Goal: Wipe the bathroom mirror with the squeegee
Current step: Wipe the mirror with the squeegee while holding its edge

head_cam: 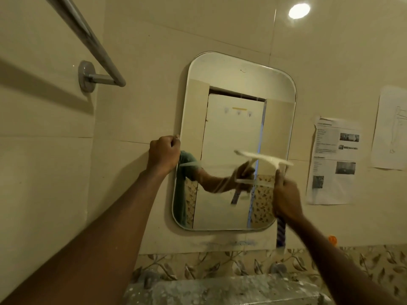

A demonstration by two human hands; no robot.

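A rounded rectangular mirror [237, 84] hangs on the beige tiled wall. My left hand [164, 154] grips the mirror's left edge at about mid-height. My right hand [285, 199] is closed around the handle of a white squeegee [266, 159]. The squeegee's blade lies nearly level against the right half of the glass, slightly blurred. A blue patterned end of the handle pokes out below my right hand. The mirror reflects both hands, the squeegee and a pale door.
A chrome towel rail [88, 40] juts from the wall at the upper left. Printed papers [334, 159] are stuck to the wall right of the mirror. A leaf-patterned tile band [220, 265] and a speckled ledge [231, 291] run below. An orange object [332, 239] sits at the lower right.
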